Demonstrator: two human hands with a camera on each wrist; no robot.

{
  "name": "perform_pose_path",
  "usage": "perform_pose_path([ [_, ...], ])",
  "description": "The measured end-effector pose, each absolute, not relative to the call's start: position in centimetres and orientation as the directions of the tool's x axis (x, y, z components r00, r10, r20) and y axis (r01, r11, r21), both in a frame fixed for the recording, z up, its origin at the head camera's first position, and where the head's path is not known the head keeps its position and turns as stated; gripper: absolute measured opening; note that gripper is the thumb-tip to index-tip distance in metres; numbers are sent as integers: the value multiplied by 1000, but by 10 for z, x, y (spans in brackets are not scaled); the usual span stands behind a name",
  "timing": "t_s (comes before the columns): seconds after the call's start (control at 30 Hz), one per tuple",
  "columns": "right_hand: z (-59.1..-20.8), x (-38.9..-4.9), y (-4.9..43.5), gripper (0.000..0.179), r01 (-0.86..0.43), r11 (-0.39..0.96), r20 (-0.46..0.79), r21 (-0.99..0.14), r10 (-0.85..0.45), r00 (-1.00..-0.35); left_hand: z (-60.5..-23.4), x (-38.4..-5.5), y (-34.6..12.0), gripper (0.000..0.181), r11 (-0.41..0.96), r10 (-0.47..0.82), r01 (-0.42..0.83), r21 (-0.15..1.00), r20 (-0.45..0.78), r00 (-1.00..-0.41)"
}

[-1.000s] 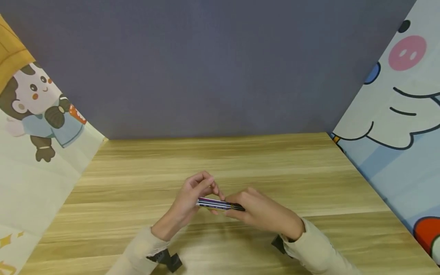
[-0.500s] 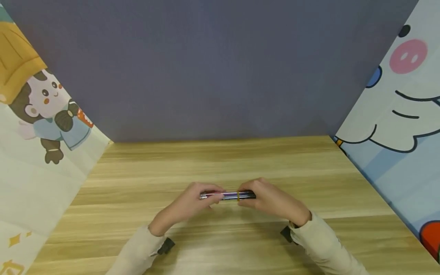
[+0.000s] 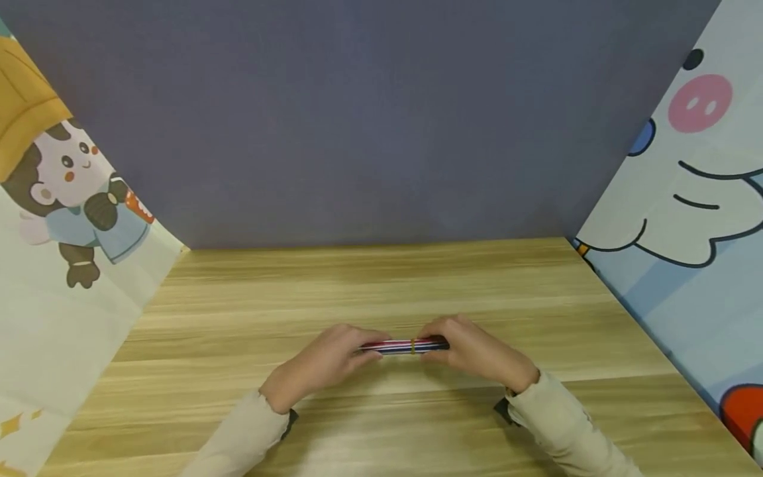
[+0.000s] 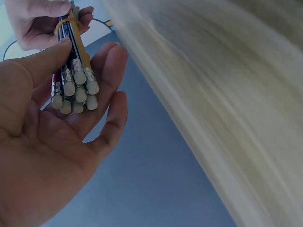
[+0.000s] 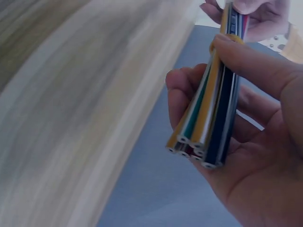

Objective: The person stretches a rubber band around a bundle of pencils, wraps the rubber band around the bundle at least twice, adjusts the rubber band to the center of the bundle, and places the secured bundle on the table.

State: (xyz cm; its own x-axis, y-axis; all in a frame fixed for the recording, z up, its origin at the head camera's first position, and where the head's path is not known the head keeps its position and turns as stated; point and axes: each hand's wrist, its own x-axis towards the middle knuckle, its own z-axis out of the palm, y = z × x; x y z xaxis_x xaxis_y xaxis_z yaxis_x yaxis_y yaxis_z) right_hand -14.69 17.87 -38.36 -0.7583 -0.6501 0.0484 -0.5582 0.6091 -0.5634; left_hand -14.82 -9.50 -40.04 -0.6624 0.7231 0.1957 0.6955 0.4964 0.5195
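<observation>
A bundle of several pencils (image 3: 396, 347) is held level above the table between both hands. A yellow rubber band (image 3: 412, 346) wraps around it, nearer the right hand. My left hand (image 3: 330, 356) pinches the left end with thumb and fingers. In the left wrist view, white erasers (image 4: 79, 94) in metal ferrules stick out at this end. The right hand (image 3: 473, 354) grips the other end, its thumb beside the band. Flat, unsharpened pencil ends (image 5: 196, 150) show in the right wrist view, with yellow, green and dark blue barrels.
A wood-grain table (image 3: 381, 285) spreads beneath the hands. Behind it stands a plain grey panel (image 3: 381, 119). Cartoon-printed panels, one on the left (image 3: 77, 318) and one on the right (image 3: 673, 298), flank the table.
The left hand's raised fingers have come down from near the band and now pinch the left end. The bundle has shifted slightly right and turned level. The right hand keeps its grip.
</observation>
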Motion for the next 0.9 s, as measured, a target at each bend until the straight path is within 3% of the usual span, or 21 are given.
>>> perform_pose_path([
  [0.17, -397, -148, 185, 12, -551, 652, 61, -521, -615, -786, -409, -152, -86, 23, 559, 742, 764, 323, 215, -635],
  [0.37, -405, -148, 186, 16, -565, 685, 80, -460, -602, -794, -418, -151, -83, 21, 651, 721, 752, 106, 224, -656],
  [0.67, -410, -146, 187, 18, -565, 722, 72, -399, -590, -804, -424, -149, -75, 20, 687, 704, 726, 30, 218, -676],
  [0.9, -410, -140, 189, 19, -557, 746, 62, -366, -577, -814, -423, -145, -69, 22, 708, 687, 704, 48, 184, -703],
])
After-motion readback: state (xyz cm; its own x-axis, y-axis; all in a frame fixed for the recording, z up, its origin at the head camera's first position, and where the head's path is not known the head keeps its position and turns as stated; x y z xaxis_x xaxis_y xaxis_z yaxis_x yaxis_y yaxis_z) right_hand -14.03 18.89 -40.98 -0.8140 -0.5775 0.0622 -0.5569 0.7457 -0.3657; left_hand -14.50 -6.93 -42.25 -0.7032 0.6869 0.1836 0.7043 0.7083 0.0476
